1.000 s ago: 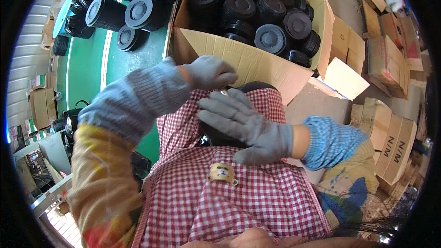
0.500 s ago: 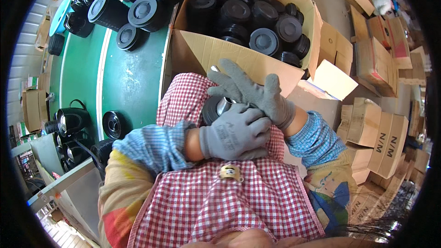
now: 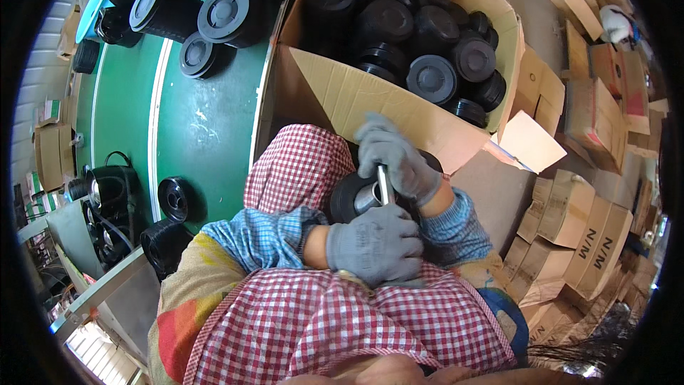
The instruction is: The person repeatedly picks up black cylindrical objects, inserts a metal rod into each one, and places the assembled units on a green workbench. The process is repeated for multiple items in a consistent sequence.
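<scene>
My gloved left hand [image 3: 374, 244] is closed in front of my apron, at the lower end of a shiny metal bar [image 3: 385, 184]. Its fingers wrap round that end; the hand hides the rest. At the bar's upper end, my gloved right hand [image 3: 399, 158] curls its fingers, slightly blurred. Beneath both hands, over my lap, is a black round part [image 3: 345, 198] with a silver metal centre [image 3: 366, 198]. Much of this part is covered by the hands.
An open cardboard box [image 3: 385, 89] full of black round parts stands ahead. On the left, a green worktable [image 3: 206, 121] carries stacked black discs [image 3: 225, 14] and a black ring-shaped part [image 3: 174, 198]. Cardboard cartons [image 3: 581, 221] are piled on the right.
My right hand has gone from spread fingers to curled ones at the bar's top. The bar now stands more upright between the hands. The view has shifted slightly.
</scene>
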`<state>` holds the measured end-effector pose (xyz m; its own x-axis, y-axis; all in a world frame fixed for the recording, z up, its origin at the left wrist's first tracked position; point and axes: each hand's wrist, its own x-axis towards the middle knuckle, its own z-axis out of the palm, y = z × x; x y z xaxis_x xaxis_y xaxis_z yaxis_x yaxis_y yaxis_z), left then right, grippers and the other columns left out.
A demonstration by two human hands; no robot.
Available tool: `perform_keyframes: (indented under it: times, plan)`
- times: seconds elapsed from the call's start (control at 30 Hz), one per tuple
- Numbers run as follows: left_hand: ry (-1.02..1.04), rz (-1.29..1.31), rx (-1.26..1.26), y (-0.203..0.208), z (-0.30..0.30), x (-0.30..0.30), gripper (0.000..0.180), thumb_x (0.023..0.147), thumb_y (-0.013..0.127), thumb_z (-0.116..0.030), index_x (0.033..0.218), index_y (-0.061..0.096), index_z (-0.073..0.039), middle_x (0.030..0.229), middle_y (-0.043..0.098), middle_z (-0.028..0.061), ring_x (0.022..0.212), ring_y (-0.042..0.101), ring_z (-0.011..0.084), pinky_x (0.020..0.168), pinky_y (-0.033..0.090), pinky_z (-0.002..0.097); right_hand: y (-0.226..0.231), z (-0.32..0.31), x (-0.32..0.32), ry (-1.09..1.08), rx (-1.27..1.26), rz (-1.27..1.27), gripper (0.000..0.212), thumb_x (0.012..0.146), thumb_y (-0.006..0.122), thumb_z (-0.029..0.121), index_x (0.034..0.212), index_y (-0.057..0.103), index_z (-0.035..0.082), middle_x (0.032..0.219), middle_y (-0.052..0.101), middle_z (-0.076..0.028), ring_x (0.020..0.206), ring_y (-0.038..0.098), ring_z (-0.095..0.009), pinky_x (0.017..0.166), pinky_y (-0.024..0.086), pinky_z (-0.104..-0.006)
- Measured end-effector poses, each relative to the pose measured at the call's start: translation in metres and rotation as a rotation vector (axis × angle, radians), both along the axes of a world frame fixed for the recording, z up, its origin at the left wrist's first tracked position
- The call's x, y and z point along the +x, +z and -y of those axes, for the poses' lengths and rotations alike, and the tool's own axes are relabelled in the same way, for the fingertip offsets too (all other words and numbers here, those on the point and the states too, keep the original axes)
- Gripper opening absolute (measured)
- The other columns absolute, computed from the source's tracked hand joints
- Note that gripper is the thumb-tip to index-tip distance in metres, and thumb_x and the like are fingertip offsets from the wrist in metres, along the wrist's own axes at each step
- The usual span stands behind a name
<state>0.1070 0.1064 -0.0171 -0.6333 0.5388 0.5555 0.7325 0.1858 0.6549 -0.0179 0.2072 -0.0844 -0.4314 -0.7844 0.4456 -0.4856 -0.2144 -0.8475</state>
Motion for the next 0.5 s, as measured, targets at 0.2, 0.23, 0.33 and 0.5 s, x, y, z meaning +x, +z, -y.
perform_keyframes:
  times: [0.2,0.23,0.33,0.5]
  plan:
    - [-0.362,0.260,0.592,-0.011,0.045,-0.006,0.028,0.091,0.069,-0.013,0.065,0.060,-0.008,0.068,0.056,0.0064,0.070,0.059,0.0257,0.081,0.055,0.0472,0.031,-0.077,0.013,-0.204,0.382,-0.268,0.074,0.065,0.066,0.083,0.089,0.070,0.013,0.083,0.063,-0.006,0.086,0.059,-0.031,0.083,0.045,-0.0429]
    - [-0.378,0.323,0.549,-0.007,0.047,-0.009,0.027,0.092,0.068,-0.012,0.066,0.061,-0.007,0.069,0.057,0.0065,0.072,0.059,0.0259,0.083,0.054,0.0482,0.030,-0.076,0.010,-0.196,0.421,-0.305,0.073,0.064,0.068,0.082,0.089,0.070,0.014,0.085,0.063,-0.006,0.087,0.059,-0.031,0.082,0.045,-0.0431]
    - [-0.264,0.489,0.481,0.020,0.066,-0.010,0.022,0.094,0.066,-0.014,0.074,0.067,-0.005,0.074,0.064,0.0083,0.081,0.065,0.0285,0.092,0.049,0.0512,0.039,-0.065,-0.011,-0.062,0.489,-0.319,0.066,0.061,0.077,0.074,0.087,0.067,0.015,0.086,0.064,-0.005,0.088,0.060,-0.029,0.081,0.044,-0.0436]
    - [0.299,0.717,-0.194,0.093,0.101,0.010,0.032,0.102,0.057,-0.019,0.124,0.059,0.004,0.120,0.062,0.0207,0.102,0.064,0.0340,0.092,0.052,0.0481,0.037,-0.054,-0.019,0.097,0.692,-0.282,0.070,0.063,0.074,0.078,0.091,0.068,0.014,0.092,0.064,-0.007,0.096,0.059,-0.031,0.088,0.042,-0.0437]
